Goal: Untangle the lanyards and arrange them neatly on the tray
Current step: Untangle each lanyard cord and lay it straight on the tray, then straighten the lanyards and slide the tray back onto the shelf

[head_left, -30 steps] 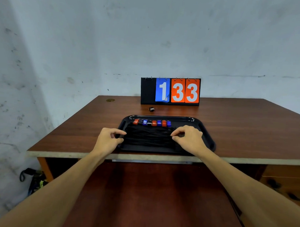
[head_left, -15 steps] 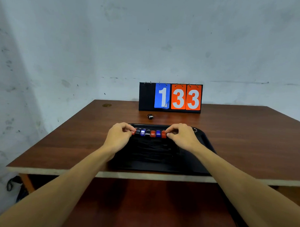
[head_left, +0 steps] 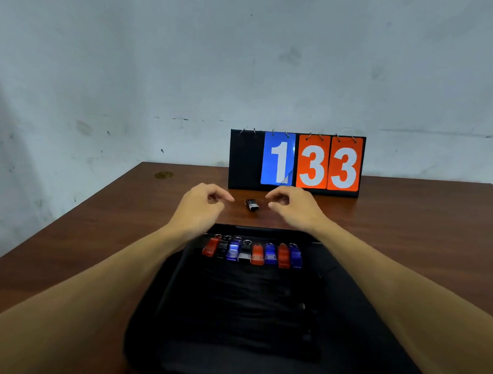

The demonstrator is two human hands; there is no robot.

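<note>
A black tray (head_left: 151,317) lies on the brown table in front of me. Several lanyards lie in it side by side, their black cords (head_left: 249,304) running toward me. Their red, blue and black clips (head_left: 251,252) form a row along the tray's far end. A small black clip (head_left: 251,204) lies alone on the table beyond the tray. My left hand (head_left: 201,206) hovers just left of that clip, and my right hand (head_left: 293,206) hovers just right of it. Both hands have thumb and forefinger curled a little apart and hold nothing.
A flip scoreboard (head_left: 296,162) reading 1 and 33 stands at the table's back edge against the grey wall. A small round brass fitting (head_left: 164,174) sits in the table's far left corner. The table's left edge (head_left: 71,208) runs diagonally.
Both hands have left the row of clips in the tray and moved forward past its far rim, to either side of the loose clip. The camera has come closer and lower.
</note>
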